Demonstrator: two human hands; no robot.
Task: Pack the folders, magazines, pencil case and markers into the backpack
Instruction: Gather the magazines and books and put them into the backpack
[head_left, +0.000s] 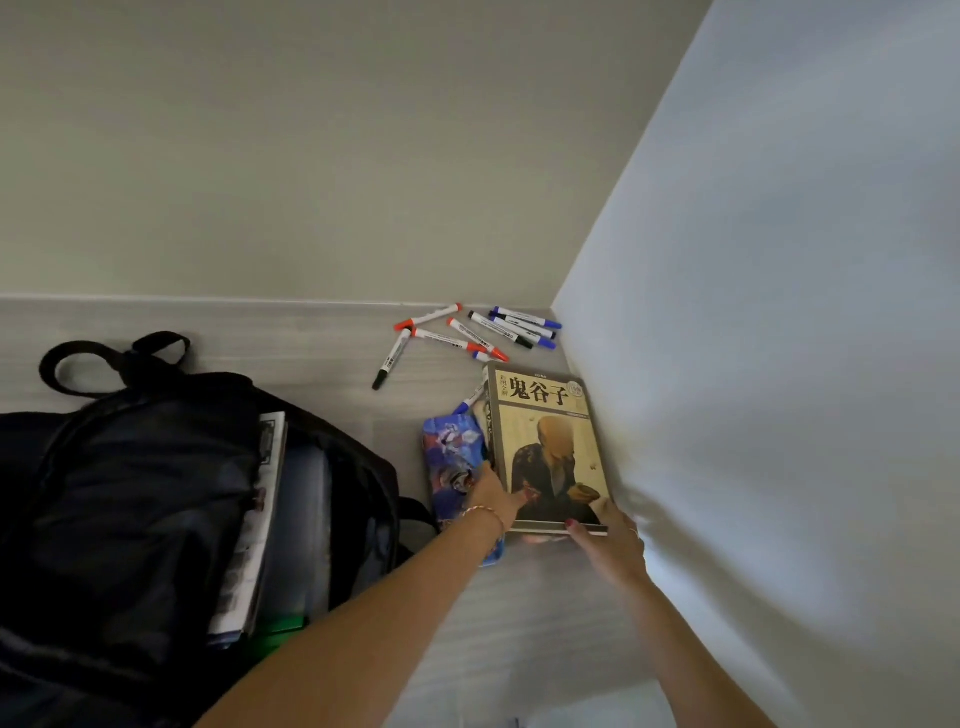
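Both hands, left hand (496, 493) & right hand (605, 540), grip tan magazine (550, 452) w/ seated figure on cover.

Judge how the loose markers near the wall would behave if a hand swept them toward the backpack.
The markers look like smooth round barrels lying at mixed angles, so they would probably roll and scatter rather than slide together. They seem light and stiff, and their caps appear on. A grip on several at once seems safer.

The backpack (130, 519) is running off the frame at nine and six o'clock. The left hand (493, 499) is hiding part of the pencil case (452, 457). The right hand's (608, 540) fingertips are disappearing under the magazine (550, 447). Marker (467, 332) print is reading too small.
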